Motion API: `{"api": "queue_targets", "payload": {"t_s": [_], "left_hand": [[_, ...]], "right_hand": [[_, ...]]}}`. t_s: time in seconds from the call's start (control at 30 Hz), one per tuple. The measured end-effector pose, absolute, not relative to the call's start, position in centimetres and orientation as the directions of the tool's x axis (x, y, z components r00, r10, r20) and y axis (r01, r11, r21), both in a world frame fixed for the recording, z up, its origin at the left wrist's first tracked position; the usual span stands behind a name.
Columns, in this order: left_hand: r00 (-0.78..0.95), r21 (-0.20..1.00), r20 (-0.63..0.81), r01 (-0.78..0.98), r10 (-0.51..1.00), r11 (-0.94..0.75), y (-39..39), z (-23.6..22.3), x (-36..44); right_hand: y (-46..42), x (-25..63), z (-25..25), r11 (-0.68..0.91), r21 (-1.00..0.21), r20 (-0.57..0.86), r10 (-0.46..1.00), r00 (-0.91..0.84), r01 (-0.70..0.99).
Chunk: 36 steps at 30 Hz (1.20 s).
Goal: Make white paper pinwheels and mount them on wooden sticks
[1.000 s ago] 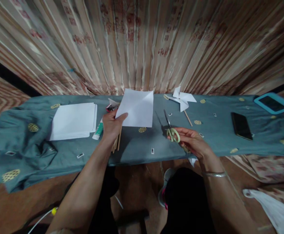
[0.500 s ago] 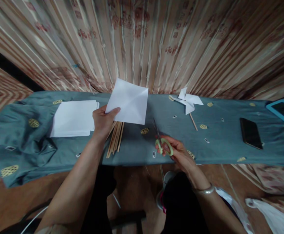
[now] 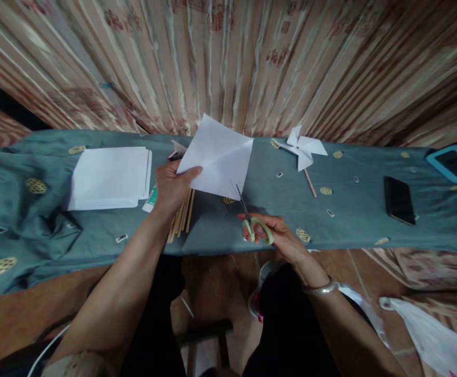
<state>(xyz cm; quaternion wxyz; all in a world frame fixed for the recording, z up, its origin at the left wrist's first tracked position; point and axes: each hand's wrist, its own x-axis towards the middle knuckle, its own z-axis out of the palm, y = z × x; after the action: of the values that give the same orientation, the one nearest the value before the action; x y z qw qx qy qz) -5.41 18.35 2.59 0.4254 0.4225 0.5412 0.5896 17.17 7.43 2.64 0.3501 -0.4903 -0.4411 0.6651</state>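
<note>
There is one each of scissors (image 3: pixel 247 217), pinwheel (image 3: pixel 301 149), phone (image 3: pixel 399 200) and blue-framed device (image 3: pixel 456 163).

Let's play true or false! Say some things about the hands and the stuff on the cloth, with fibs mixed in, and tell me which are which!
1. The right hand is empty. False: the right hand holds scissors.
2. The left hand holds a white sheet. True.
3. From left to right, the paper pinwheel lies between the stack of paper and the phone. True.
4. The phone rests on the stack of paper. False: it lies on the cloth.
5. There is a bracelet on the right wrist. True.
</note>
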Motion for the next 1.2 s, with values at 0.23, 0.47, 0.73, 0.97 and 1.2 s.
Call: {"api": "queue_targets", "payload": {"t_s": [0.23, 0.47, 0.73, 0.97, 1.2], "left_hand": [[-0.267, 0.997, 0.057, -0.041, 0.962, -0.07, 18.4, 2.3, -5.2], [-0.231, 0.995, 0.064, -0.057, 0.971, -0.079, 18.5, 2.0, -5.3], [-0.203, 0.991, 0.053, -0.107, 0.978, -0.076, 18.4, 1.8, -5.4], [-0.201, 0.99, 0.047, -0.123, 0.978, -0.073, 18.7, 1.6, -5.5], [-0.209, 0.994, 0.036, -0.09, 0.977, -0.056, 18.7, 1.5, -5.7]], "right_hand": [[7.5, 17.2, 2.7, -0.356, -0.934, -0.336, 0.903, -0.269, -0.028], [7.5, 17.4, 2.4, -0.36, -0.933, -0.34, 0.9, -0.273, -0.025], [7.5, 17.3, 2.5, -0.364, -0.931, -0.341, 0.897, -0.281, -0.03], [7.5, 17.5, 1.9, -0.37, -0.929, -0.347, 0.886, -0.307, -0.019], [7.5, 17.4, 1.5, -0.355, -0.935, -0.337, 0.896, -0.291, -0.012]]}}
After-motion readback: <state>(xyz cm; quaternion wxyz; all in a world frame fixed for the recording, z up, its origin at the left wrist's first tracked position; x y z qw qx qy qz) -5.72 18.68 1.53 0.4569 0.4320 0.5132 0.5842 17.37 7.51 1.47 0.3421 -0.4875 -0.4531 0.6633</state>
